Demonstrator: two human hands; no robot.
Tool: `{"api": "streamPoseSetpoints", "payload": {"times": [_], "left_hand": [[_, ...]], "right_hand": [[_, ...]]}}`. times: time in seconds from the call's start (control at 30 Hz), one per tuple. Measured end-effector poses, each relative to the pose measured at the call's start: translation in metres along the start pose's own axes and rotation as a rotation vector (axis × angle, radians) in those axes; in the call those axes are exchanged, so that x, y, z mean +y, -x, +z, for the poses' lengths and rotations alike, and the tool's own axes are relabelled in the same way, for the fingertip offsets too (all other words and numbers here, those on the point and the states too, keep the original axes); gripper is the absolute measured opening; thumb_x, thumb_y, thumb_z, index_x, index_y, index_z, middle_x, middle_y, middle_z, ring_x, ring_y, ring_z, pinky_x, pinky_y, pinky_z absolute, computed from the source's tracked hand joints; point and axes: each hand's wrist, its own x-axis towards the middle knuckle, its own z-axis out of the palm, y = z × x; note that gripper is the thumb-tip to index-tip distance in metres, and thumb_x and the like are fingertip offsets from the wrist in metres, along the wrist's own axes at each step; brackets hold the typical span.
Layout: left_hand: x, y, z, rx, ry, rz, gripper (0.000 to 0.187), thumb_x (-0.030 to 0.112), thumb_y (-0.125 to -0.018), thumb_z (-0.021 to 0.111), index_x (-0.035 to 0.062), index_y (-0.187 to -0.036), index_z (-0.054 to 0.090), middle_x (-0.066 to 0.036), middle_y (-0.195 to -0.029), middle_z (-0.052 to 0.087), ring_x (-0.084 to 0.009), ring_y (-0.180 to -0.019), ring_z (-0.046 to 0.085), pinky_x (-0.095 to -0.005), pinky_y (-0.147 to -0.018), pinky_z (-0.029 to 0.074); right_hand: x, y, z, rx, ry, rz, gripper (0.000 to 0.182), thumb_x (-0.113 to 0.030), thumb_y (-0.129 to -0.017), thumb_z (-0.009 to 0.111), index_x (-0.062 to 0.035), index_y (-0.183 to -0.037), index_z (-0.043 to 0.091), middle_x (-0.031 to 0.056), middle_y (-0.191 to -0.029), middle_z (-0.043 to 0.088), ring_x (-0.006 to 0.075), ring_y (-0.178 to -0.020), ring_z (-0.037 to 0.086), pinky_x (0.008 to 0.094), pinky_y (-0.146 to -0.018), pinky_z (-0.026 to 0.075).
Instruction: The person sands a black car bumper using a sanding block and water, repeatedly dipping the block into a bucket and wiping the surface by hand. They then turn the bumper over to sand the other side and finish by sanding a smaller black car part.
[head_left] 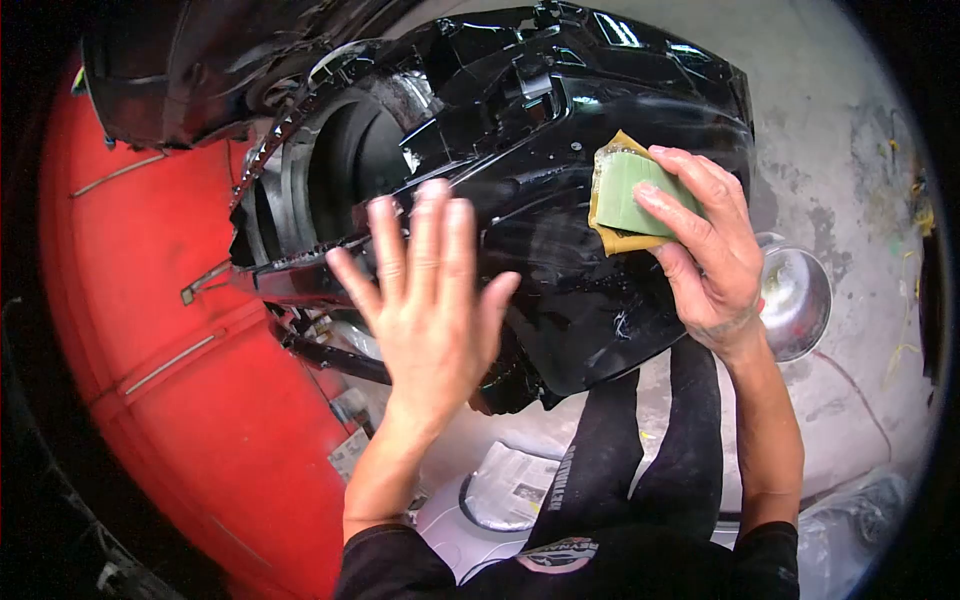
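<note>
A glossy black car bumper (600, 340) lies in front of me, with whitish smears and wet-looking patches on its surface. My right hand (712, 235) grips a green sanding block (635, 190) with yellowish sandpaper wrapped around its underside, its edges sticking out. The block overlaps the right part of the bumper in this view, and light residue shows along its left edge. Over the bumper's lower left part, my left hand (428, 300) is stretched flat with fingers spread, holding nothing. Whether its palm touches the bumper I cannot tell.
A shiny metal bowl (797, 300) stands on the grey floor right of the bumper. Red panels (170, 330) fill the left side, and another dark car part (190, 70) is at the upper left. Near my legs lies printed paper (510, 485); clear plastic sheeting (850, 530) is at lower right.
</note>
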Motion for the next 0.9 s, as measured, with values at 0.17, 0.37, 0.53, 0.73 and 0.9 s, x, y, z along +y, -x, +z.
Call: {"api": "streamPoseSetpoints", "payload": {"times": [0.17,0.37,0.53,0.73,0.9], "left_hand": [[-0.012,0.012,0.003,0.055,-0.049,-0.071,0.086,0.039,-0.100,0.077,0.0047,-0.169,0.039,-0.017,-0.179,0.033,-0.0405,-0.169,0.019,-0.0659,-0.133,0.001],[0.037,-0.016,0.019,-0.012,0.057,0.066,0.100,0.040,-0.091,0.084,-0.0007,-0.169,0.036,-0.022,-0.179,0.030,-0.0409,-0.169,0.020,-0.0669,-0.132,0.002],[0.074,-0.043,0.039,-0.039,0.091,0.218,0.101,0.045,-0.086,0.086,-0.0045,-0.163,0.042,-0.024,-0.177,0.033,-0.0408,-0.168,0.022,-0.0681,-0.132,0.006],[0.093,-0.047,0.051,-0.065,0.147,0.319,0.098,0.048,-0.086,0.084,-0.0037,-0.160,0.048,-0.022,-0.175,0.037,-0.0386,-0.166,0.028,-0.0706,-0.131,0.009],[0.059,-0.023,0.034,-0.037,0.092,0.217,0.104,0.041,-0.086,0.087,-0.0033,-0.166,0.037,-0.021,-0.178,0.032,-0.0383,-0.168,0.023,-0.0691,-0.132,0.004]], "right_hand": [[0.004,0.002,0.000,0.033,-0.001,0.023,0.058,0.004,-0.073,0.076,-0.0062,-0.129,0.078,0.0198,-0.144,0.067,0.0406,-0.127,0.065,0.0490,-0.110,0.051],[0.007,0.024,-0.010,0.086,0.002,0.075,0.058,0.006,-0.073,0.075,-0.0047,-0.129,0.078,0.0213,-0.143,0.068,0.0407,-0.128,0.065,0.0490,-0.111,0.050],[0.013,0.049,-0.026,0.120,0.027,0.120,0.051,0.003,-0.079,0.072,-0.0005,-0.130,0.077,0.0249,-0.142,0.068,0.0407,-0.128,0.065,0.0486,-0.113,0.049],[0.015,0.062,-0.025,0.171,0.018,0.155,0.051,0.005,-0.080,0.071,-0.0005,-0.130,0.077,0.0242,-0.143,0.068,0.0393,-0.130,0.065,0.0483,-0.114,0.048],[0.013,0.067,-0.019,0.170,0.001,0.171,0.052,0.006,-0.079,0.071,-0.0009,-0.131,0.076,0.0238,-0.144,0.067,0.0391,-0.129,0.065,0.0483,-0.114,0.048]]}}
